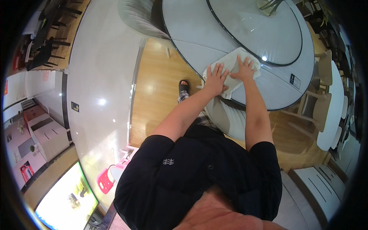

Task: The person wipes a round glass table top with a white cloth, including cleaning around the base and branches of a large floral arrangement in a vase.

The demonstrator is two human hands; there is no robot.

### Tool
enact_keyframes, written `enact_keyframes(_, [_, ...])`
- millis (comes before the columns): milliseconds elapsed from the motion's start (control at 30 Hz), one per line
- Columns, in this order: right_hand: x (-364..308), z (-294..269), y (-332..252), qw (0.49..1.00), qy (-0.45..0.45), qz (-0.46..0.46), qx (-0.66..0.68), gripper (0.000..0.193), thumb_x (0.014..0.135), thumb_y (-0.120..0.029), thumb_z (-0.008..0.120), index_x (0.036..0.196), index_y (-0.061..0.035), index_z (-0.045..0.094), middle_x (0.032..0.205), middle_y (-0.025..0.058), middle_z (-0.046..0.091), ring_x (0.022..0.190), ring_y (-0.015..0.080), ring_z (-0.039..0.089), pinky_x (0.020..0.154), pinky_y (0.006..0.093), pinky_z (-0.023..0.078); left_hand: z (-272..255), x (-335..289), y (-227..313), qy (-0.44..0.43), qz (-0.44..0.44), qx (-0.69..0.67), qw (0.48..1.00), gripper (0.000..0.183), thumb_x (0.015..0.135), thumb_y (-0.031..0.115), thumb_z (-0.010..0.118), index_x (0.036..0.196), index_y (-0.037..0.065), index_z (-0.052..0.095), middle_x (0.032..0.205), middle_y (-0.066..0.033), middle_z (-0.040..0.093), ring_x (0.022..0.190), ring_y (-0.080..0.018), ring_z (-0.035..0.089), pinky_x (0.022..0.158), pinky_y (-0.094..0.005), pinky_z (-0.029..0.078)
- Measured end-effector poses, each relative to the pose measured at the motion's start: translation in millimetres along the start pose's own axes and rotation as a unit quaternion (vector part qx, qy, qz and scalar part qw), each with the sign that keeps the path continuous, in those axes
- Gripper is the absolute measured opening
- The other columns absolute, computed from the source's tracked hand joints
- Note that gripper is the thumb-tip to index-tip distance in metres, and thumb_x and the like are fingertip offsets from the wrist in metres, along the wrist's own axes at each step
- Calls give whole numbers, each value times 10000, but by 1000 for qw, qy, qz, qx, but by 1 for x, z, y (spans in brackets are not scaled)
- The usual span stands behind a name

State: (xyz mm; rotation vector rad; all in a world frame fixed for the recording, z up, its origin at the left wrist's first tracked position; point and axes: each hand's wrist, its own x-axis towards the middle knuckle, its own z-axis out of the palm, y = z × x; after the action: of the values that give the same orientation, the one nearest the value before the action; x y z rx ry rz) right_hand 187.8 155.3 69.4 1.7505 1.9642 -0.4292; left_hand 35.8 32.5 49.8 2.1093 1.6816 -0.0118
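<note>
Because white cloth (229,62) lies at the near rim of the round table (199,40) | I see left hand (215,82), right hand (244,70) atop, fingers spread wide | likely pressing evenly

Off-white, rumpled fabric cloth (231,82): was of one even tone. Pale grey, round, glossy table (191,40): was edged in black. Pale grey, circular, glossy turntable (264,30): bore a matching black border. Light grey, curved, upholstered chair (138,17): was patterned with fluted lines. Black, short-sleeved fabric shirt (214,157): carried a pale wavy motif. Dark-and-light fabric trousers (183,96): were plaid. Honey-yellow, smooth wooden floor (161,86): showed paler reflections. Pink, curved plastic seat (104,181): was vivid in hue.
</note>
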Motion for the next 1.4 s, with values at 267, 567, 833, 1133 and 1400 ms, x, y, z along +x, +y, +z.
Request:
enact_keyframes(267, [-35, 24, 6, 999, 11, 22, 38, 1215, 599, -570, 858, 1582, -365, 174, 1655, 194, 76, 1509, 465, 58, 1124, 687, 206, 1, -24, 1, -29, 43, 21, 998, 873, 917, 617, 505, 1587, 143, 210, 1655, -182, 90, 1535, -342, 29, 1168, -656, 16])
enact_keyframes(567, [-55, 10, -17, 996, 31, 40, 75, 1168, 632, -599, 822, 1582, -355, 187, 1649, 210, 71, 1501, 486, 44, 1114, 720, 164, -16, -33, -25, 4, 85, -1, 996, 897, 886, 624, 547, 1577, 137, 245, 1651, -186, 112, 1535, -332, 54, 1172, -647, 21])
enact_keyframes(833, [-32, -2, -73, 994, 6, 66, 86, 1150, 661, -595, 811, 1585, -341, 174, 1651, 209, 55, 1502, 485, 26, 1119, 719, 155, -37, -22, -83, 3, 84, 18, 996, 899, 865, 605, 591, 1566, 137, 277, 1642, -185, 151, 1532, -330, 73, 1175, -642, 32])
enact_keyframes(1133, [-13, -14, -113, 990, 1, 100, 99, 1153, 682, -618, 785, 1592, -354, 127, 1652, 210, 57, 1502, 485, 30, 1119, 716, 162, -48, -6, -133, 18, 119, 31, 992, 906, 842, 586, 625, 1552, 125, 303, 1624, -207, 189, 1520, -351, 116, 1191, -598, 69])
enact_keyframes(1400, [-46, -13, -106, 983, -10, 147, 108, 1158, 676, -624, 790, 1590, -352, 133, 1654, 204, 56, 1505, 474, 35, 1113, 719, 177, -54, -19, -120, 6, 156, 44, 987, 902, 841, 572, 627, 1550, 118, 304, 1621, -213, 192, 1516, -368, 119, 1213, -534, 71])
